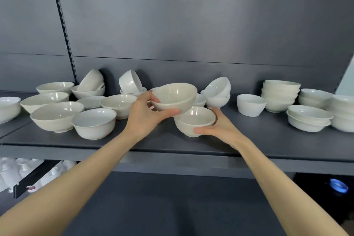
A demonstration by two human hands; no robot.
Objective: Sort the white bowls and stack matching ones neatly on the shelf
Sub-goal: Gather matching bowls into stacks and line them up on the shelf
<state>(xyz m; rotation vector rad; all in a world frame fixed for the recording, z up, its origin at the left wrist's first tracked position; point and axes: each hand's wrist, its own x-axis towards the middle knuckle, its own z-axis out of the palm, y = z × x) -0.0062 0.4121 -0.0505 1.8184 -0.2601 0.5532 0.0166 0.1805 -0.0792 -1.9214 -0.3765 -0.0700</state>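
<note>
Dark grey metal shelving (249, 140) filled your head view, its board crowded with loose white ceramic bowls. Your left hand (142, 116) gripped a cream glazed bowl (174, 96), tilted and lifted above the shelf. Your right hand (218, 125) cupped a matching cream bowl (194, 120) standing on the shelf just beneath, with a tall stack of white bowls (279, 95) well apart on the right.

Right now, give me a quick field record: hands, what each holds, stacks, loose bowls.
left hand: grips raised bowl, tilted above the lower one
right hand: cups lower bowl standing on shelf
stacks: tall stack at right, shorter ones beside it
loose bowls: many at left, unsorted, some tipped
single: small straight-sided bowl
</note>
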